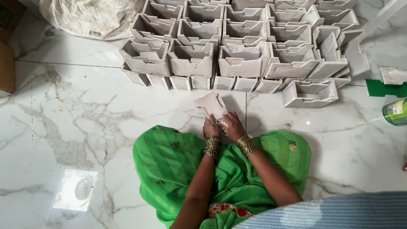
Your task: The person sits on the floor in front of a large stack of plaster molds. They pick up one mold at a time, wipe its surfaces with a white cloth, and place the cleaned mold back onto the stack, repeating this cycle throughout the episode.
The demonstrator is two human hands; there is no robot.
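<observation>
Left hand (210, 127) and right hand (232, 126) side by side, fingers curled closed, both forearms extended forward, wrists bangled.

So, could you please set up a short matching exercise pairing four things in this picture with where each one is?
Things:
1. flat pale piece
2. stacked pale moulds
3. green can
4. whitish sack

Places:
A. top left corner
B. right edge of the view
C. held by the left hand and right hand
D. in rows on the marble floor beyond the hands

Pairs: 1-C, 2-D, 3-B, 4-A
</observation>
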